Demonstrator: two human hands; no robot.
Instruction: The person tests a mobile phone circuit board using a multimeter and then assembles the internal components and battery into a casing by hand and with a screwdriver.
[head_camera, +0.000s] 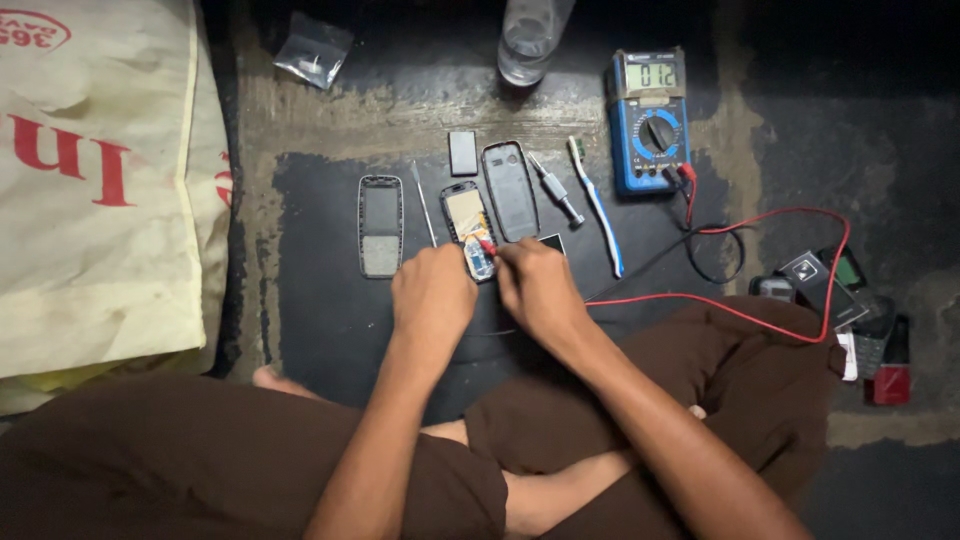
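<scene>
Phone body (468, 236) with its board exposed lies on the dark floor mat (320, 320), between the grey front frame (380, 226) on its left and the back cover (510, 190) on its right. Left hand (432, 292) is closed around the lower end of the phone body and holds it down. Right hand (535, 285) pinches a red probe (487, 246) – its tip touches the board. A red wire (760, 320) runs from this side to the blue multimeter (648, 122), which stands further away. Near the back cover lie 1 small battery (463, 152), 1 screwdriver (556, 190) and 1 toothbrush (596, 205) – all apart from both hands.
</scene>
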